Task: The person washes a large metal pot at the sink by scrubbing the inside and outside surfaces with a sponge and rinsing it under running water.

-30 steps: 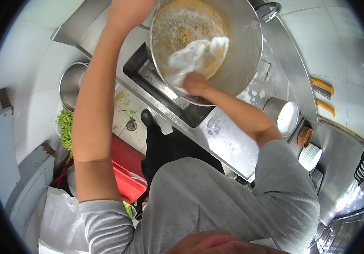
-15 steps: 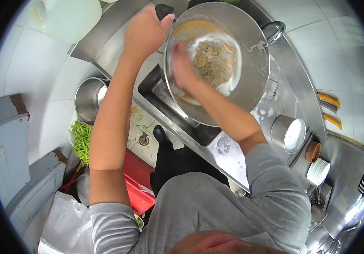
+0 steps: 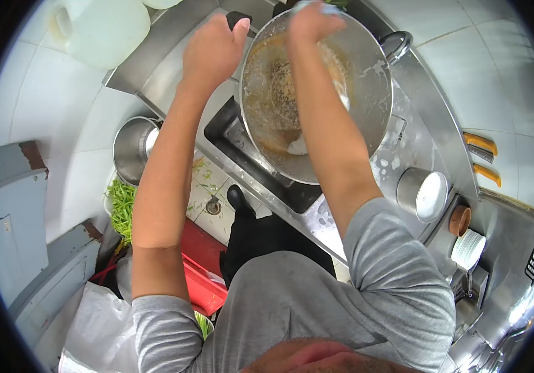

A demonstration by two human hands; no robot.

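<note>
A large metal pot [image 3: 375, 105] tilts over the sink [image 3: 220, 118], its soiled inside facing me. Brown residue [image 3: 282, 93] and white suds [image 3: 296, 147] coat its bottom. My left hand [image 3: 214, 53] is closed around the black handle [image 3: 239, 18] on the pot's left side, thumb pointing up. At the far rim is my right hand [image 3: 313, 26], its fingers curled and partly hidden. Something pale and whitish-blue [image 3: 329, 9] shows beside those fingers; whether it is a cloth, pad or foam is unclear. A looped metal handle [image 3: 400, 46] sticks out on the pot's right.
On the wet steel counter to the right stands a smaller pot [image 3: 413, 194], near stacked white dishes [image 3: 469, 248]. Two orange-handled tools [image 3: 486, 175] rest by the wall. At left are a plastic jug [image 3: 105, 31], another metal pot [image 3: 131, 149] and cut greens [image 3: 123, 208].
My right hand has moved from the left inside of the pot up to its far rim. The suds ring inside has been smeared thinner. My left hand stays at the handle.
</note>
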